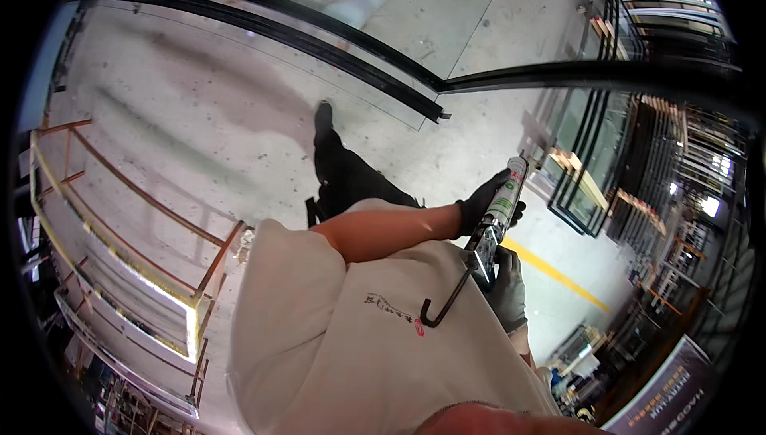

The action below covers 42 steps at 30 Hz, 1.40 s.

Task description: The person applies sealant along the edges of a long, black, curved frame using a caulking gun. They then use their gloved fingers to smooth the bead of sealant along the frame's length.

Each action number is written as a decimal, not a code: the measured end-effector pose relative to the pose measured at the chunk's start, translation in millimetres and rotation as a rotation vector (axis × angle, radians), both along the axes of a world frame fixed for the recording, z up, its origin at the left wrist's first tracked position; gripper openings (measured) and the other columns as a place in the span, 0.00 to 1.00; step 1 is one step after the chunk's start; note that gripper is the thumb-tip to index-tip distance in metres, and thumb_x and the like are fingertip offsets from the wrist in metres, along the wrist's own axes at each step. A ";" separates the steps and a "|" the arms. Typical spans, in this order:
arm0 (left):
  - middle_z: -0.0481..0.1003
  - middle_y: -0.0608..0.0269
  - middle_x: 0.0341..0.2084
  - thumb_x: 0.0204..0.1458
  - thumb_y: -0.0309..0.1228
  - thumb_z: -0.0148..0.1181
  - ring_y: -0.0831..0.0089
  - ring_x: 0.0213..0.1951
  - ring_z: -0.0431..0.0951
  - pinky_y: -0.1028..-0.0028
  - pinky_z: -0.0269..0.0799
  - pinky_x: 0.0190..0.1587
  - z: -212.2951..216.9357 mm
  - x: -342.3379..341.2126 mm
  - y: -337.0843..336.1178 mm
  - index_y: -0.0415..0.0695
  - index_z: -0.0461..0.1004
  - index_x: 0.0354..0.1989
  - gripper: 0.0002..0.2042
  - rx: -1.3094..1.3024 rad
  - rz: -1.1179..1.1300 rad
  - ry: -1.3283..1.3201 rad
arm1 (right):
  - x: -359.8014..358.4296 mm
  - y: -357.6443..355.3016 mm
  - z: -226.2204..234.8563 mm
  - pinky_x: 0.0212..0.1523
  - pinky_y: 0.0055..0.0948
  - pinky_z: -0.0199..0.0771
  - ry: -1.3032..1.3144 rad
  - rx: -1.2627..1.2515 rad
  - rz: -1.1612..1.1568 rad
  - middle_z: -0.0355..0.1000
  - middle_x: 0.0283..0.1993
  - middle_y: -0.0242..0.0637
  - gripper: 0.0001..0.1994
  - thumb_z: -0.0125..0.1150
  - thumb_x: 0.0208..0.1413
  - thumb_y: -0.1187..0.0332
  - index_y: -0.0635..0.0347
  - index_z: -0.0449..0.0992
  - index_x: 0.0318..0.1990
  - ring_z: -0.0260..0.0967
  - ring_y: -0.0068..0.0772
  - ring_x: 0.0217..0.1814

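1. L grip [479, 205], gloved, was wrapped round pale tube [506, 192] in caulk gun [482, 245].
2. R grip [508, 290], gloved, was curled on gun's rear; exact finger pos. unclear.
3. Gun was held nr chest [391, 275], above concrete floor [447, 152], nozzle [523, 153] pointing away.

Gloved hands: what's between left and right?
The metal body of the caulking gun, in the head view. The left hand wraps the white cartridge; the right hand is at the rear.
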<state>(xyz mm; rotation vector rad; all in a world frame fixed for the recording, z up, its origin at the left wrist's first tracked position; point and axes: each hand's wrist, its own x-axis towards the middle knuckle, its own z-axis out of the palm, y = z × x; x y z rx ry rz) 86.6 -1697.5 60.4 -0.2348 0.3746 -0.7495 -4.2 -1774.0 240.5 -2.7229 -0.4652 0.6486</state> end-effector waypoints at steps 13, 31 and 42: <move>0.64 0.69 0.13 0.56 0.60 0.57 0.71 0.16 0.69 0.69 0.73 0.25 -63.4 -143.3 -13.4 0.50 0.65 0.23 0.25 0.292 0.050 0.199 | -40.6 -97.6 -62.5 0.47 0.45 0.76 0.126 0.354 0.105 0.71 0.53 0.53 0.22 0.60 0.53 0.70 0.63 0.71 0.56 0.73 0.58 0.50; 0.74 0.59 0.31 0.54 0.63 0.56 0.61 0.31 0.76 0.59 0.77 0.36 -25.1 -289.4 406.7 0.47 0.68 0.43 0.28 0.719 1.065 0.523 | -74.5 268.8 -63.4 0.54 0.41 0.73 0.272 0.613 0.424 0.73 0.53 0.50 0.20 0.63 0.56 0.65 0.61 0.73 0.55 0.72 0.53 0.55; 0.71 0.62 0.21 0.51 0.60 0.54 0.62 0.27 0.75 0.25 0.58 0.57 -26.0 -460.2 645.7 0.49 0.69 0.28 0.24 0.908 1.311 0.513 | 37.9 392.5 -184.3 0.56 0.49 0.74 -0.035 0.242 0.121 0.54 0.70 0.63 0.27 0.61 0.50 0.67 0.60 0.68 0.60 0.71 0.64 0.56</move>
